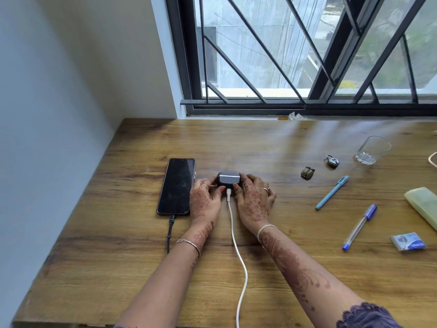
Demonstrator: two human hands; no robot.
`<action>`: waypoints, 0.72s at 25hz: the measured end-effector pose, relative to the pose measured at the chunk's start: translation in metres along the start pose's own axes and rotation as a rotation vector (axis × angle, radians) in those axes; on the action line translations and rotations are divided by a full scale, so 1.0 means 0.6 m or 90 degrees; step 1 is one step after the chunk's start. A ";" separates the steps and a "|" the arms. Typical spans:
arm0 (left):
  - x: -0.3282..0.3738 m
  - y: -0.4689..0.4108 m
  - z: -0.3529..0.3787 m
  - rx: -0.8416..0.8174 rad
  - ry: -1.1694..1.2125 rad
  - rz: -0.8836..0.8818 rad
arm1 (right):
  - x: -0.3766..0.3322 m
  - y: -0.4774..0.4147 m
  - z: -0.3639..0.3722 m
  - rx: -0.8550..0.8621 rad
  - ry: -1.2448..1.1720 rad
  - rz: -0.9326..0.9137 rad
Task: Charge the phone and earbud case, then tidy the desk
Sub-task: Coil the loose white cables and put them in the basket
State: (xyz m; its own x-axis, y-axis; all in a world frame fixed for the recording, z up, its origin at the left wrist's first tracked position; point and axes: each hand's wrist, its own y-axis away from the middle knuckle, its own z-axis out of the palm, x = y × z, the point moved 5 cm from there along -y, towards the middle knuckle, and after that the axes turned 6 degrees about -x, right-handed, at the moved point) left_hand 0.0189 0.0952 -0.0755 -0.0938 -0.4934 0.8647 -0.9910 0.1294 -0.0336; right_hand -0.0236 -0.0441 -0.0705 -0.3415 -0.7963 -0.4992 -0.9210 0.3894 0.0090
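A dark earbud case [228, 180] sits on the wooden desk [142, 256] with a white cable [237, 247] plugged into its near side. My left hand [206, 201] holds the case from the left and my right hand [254, 200] from the right, fingers wrapped around it. A black phone [176, 185] lies face up just left of my left hand. A black cable [169, 234] is plugged into the phone's near end and runs toward me.
To the right lie a light blue pen [332, 192], a blue-capped clear pen [359, 227], a small padlock [333, 161], a brown hair clip [307, 173], a drinking glass [370, 150], a pale green case [423, 207] and a small packet [408, 241]. A barred window stands behind.
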 end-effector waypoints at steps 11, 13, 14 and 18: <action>0.011 0.009 0.000 0.016 -0.110 -0.002 | 0.002 -0.004 0.003 -0.022 0.015 -0.007; 0.014 0.010 -0.002 0.006 -0.112 -0.007 | 0.001 -0.006 0.004 -0.037 0.007 -0.007; 0.016 0.012 -0.004 0.001 -0.105 -0.009 | 0.001 -0.008 0.004 -0.052 0.000 -0.005; 0.030 0.022 -0.015 -0.035 -0.100 0.020 | 0.008 -0.008 -0.013 -0.111 -0.097 -0.008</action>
State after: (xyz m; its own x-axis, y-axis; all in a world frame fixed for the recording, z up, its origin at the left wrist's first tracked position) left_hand 0.0048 0.0956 -0.0562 -0.1430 -0.6158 0.7748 -0.9811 0.1916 -0.0288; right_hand -0.0223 -0.0535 -0.0659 -0.3095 -0.7160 -0.6257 -0.9481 0.2829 0.1453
